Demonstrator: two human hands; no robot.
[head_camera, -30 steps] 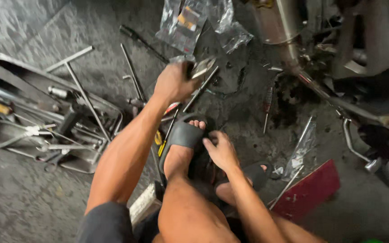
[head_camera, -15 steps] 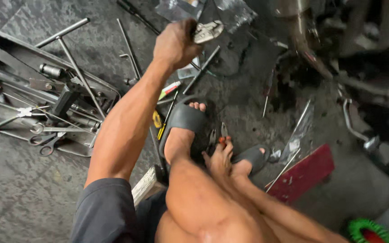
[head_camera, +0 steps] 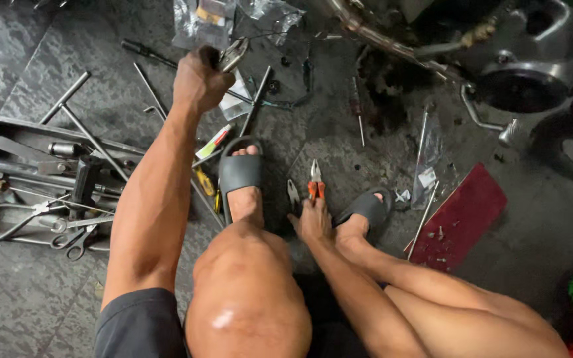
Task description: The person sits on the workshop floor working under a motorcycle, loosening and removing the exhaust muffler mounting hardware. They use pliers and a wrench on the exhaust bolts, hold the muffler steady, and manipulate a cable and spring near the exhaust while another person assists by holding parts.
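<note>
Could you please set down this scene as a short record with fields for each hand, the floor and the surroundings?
Left hand: left hand raised, closed around a metal tool, grip tight on its dark handle
Right hand: right hand low between the feet, fingers on red-handled pliers lying on the floor
Feet: grey slides
Left side: tool tray with rods and wrenches
Floor: dark stone tiles, plastic bags, red board
Top right: engine casing and exhaust pipe

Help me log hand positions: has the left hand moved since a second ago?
Yes. The left hand, gripping a metal tool, has gone forward, away from the dark sandal toward the plastic bags.
</note>
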